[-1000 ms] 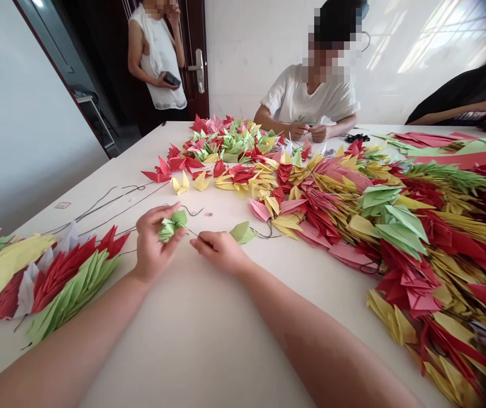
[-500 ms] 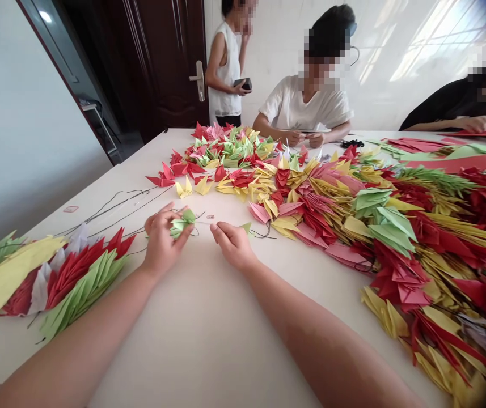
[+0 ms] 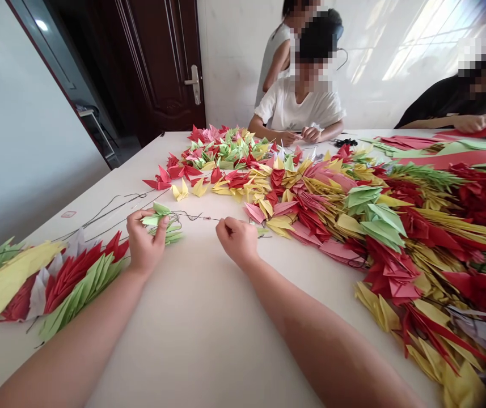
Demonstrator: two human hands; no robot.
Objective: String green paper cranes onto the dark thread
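My left hand (image 3: 146, 241) pinches a light green folded paper piece (image 3: 157, 212) between thumb and fingers, left of the middle. More green folded paper (image 3: 174, 233) shows just right of that hand, low over the table. A thin dark string (image 3: 189, 215) runs from the green paper toward my right hand (image 3: 238, 238). The right fingers are closed in a pinch at the string's right end; what lies inside them is too small to make out. A bit of green paper (image 3: 263, 232) lies just beyond my right hand.
On the white table (image 3: 183, 328), strung folded papers (image 3: 85, 277) lie at left and a large colourful heap (image 3: 379, 226) spreads right. Loose folded pieces (image 3: 225, 147) sit at the back. A person in white (image 3: 300, 110) sits opposite, another stands behind, and one in black (image 3: 442, 102) sits at right.
My hands have moved farther apart, the left one leftward with the green paper, and more dark string shows between them. The standing person has moved right, behind the seated one.
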